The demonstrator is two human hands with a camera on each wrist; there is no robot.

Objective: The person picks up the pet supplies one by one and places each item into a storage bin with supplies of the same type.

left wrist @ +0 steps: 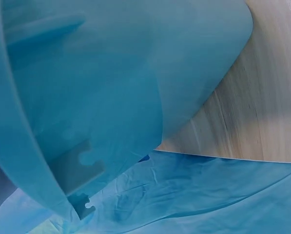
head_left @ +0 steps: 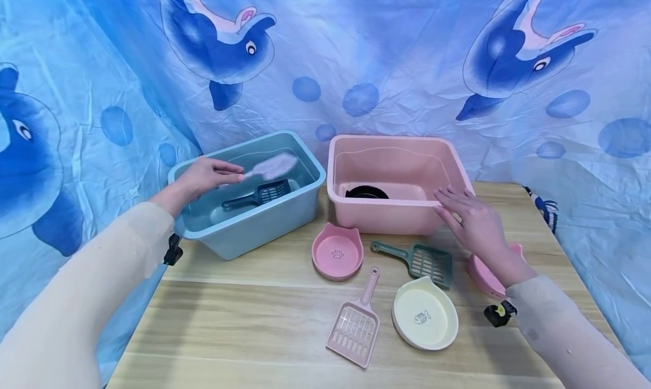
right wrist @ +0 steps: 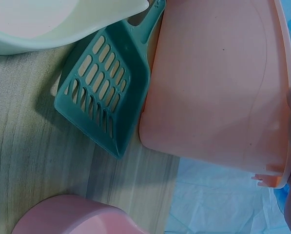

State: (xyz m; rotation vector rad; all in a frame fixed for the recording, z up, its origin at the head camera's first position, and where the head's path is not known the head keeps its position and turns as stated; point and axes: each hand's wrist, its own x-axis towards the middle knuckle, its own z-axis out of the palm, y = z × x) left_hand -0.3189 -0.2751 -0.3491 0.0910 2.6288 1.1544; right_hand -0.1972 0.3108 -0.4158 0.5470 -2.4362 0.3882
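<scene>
My left hand pinches the thin handle of a pale lilac scoop, motion-blurred, over the blue bin. Inside that bin lies a dark teal slotted litter scoop. On the right, my other hand touches the front right rim of the pink bin with its fingers fairly straight. A black round object sits in the pink bin, partly hidden by the front wall. Neither the left hand nor its scoop shows in the left wrist view.
On the wooden table lie a pink cat-eared bowl, a green slotted scoop, a pink slotted scoop and a cream bowl. Another pink bowl is partly behind the right forearm. Blue dolphin-print cloth hangs behind.
</scene>
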